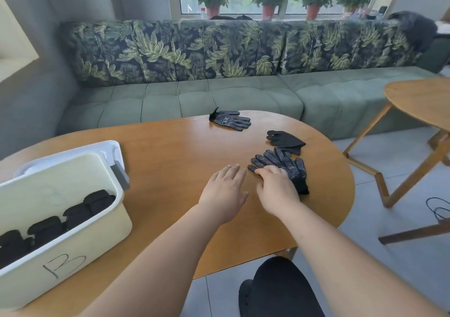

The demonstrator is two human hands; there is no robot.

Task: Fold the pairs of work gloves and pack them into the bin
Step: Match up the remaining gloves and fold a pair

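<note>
Dotted glove (282,163) (flat) fingertips pointing left

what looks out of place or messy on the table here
Nothing is spilled or damaged. Loose gloves lie scattered on the table: a dotted glove alone near the far edge, a plain black one, and a dotted pair under the right hand. Folded gloves sit in the bin.

Both my bare forearms reach out from the near edge, my left hand (225,190) flat, palm down, fingers loosely spread and empty, while just to its right my right hand (277,190) also lies palm down, its fingers bent and its fingertips (261,172) pressing downward.
</note>
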